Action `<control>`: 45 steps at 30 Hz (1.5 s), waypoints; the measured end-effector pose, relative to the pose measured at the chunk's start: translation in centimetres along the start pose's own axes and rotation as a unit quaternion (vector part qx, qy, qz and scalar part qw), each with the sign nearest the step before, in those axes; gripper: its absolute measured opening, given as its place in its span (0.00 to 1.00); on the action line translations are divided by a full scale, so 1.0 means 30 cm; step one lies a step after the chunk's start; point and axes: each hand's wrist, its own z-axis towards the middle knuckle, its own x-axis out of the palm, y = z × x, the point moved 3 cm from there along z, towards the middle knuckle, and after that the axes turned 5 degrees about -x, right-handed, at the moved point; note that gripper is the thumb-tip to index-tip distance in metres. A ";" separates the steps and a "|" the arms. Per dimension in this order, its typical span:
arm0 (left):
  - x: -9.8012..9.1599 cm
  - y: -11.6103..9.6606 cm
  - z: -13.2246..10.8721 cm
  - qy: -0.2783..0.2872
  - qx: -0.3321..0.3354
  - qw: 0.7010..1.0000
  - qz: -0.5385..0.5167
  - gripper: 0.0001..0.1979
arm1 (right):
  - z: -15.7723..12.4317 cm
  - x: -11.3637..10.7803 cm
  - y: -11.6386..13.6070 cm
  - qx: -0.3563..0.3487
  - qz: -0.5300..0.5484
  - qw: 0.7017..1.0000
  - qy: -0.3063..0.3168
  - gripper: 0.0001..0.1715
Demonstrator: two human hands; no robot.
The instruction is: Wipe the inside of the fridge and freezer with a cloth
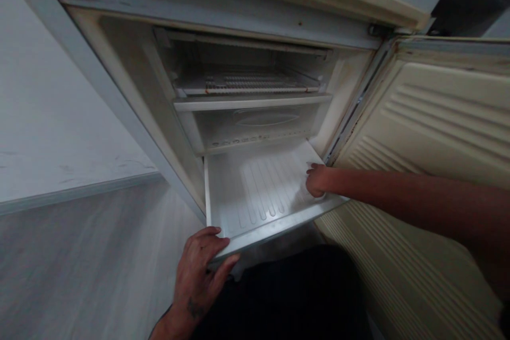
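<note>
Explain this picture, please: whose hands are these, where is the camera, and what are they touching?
These are one person's two bare hands, seen by a camera worn on that person's head, looking forward and down. Ahead is an open, fridge-like cabinet, its door swung to the right. A white drawer with a ribbed floor is pulled out. The left hand rests at its front left corner; the right hand is inside, near the right side. Whether it holds anything is unclear.

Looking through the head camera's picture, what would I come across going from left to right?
White wall → the person's left hand → grooved bottom of the pulled-out drawer → the person's right hand → open refrigerator door.
</note>
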 end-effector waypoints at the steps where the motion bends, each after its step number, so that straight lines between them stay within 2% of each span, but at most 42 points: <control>1: -0.001 0.002 0.000 0.000 0.002 1.000 -0.003 0.14 | 0.015 -0.006 -0.019 0.001 -0.019 1.000 -0.007 0.14; 3: -0.005 0.002 0.000 -0.001 0.007 1.000 -0.005 0.14 | 0.063 -0.045 -0.050 0.007 -0.052 0.998 -0.033 0.21; 6: -0.010 -0.002 0.001 0.002 0.015 1.000 0.005 0.12 | 0.154 -0.144 -0.084 0.029 -0.078 0.992 -0.092 0.31; 9: -0.011 -0.004 0.002 0.005 0.014 1.000 0.003 0.12 | 0.232 -0.217 -0.105 0.067 -0.088 0.986 -0.125 0.33; 11: -0.009 -0.003 0.001 0.007 0.011 1.000 -0.004 0.12 | 0.262 -0.225 -0.110 0.074 -0.092 0.985 -0.126 0.32; 13: -0.007 -0.002 -0.002 0.005 0.010 1.000 -0.006 0.12 | 0.269 -0.202 -0.104 0.053 -0.101 0.986 -0.121 0.32; 17: -0.001 0.001 -0.005 -0.005 0.012 1.000 -0.002 0.13 | 0.212 -0.119 -0.068 -0.003 -0.125 0.988 -0.086 0.33; 22: 0.007 0.006 -0.007 -0.007 0.016 1.000 -0.009 0.13 | 0.061 -0.048 -0.001 -0.035 -0.141 0.989 -0.006 0.31; 27: 0.014 0.011 -0.010 -0.015 0.017 1.000 -0.006 0.13 | -0.062 -0.030 0.056 -0.077 -0.111 0.989 0.058 0.20; 32: 0.018 0.005 -0.008 -0.012 0.011 1.000 -0.005 0.13 | -0.077 -0.058 0.113 -0.085 -0.038 0.985 0.142 0.17; 35: 0.016 0.003 -0.010 -0.016 0.006 1.000 -0.007 0.12 | -0.057 -0.098 0.198 -0.135 0.047 0.967 0.211 0.17; 38: 0.014 0.004 -0.012 -0.016 0.004 1.000 -0.012 0.13 | -0.032 -0.150 0.318 -0.179 0.129 0.945 0.242 0.20; 40: 0.012 0.004 -0.012 -0.016 0.001 1.000 -0.015 0.14 | -0.018 -0.176 0.402 -0.177 0.219 0.926 0.253 0.19; 43: 0.013 0.003 -0.014 -0.008 -0.005 1.000 -0.009 0.13 | -0.008 -0.197 0.527 -0.169 0.397 0.860 0.272 0.15; 45: 0.017 0.002 -0.018 -0.001 -0.010 1.000 -0.005 0.13 | -0.009 -0.203 0.595 -0.172 0.474 0.815 0.285 0.11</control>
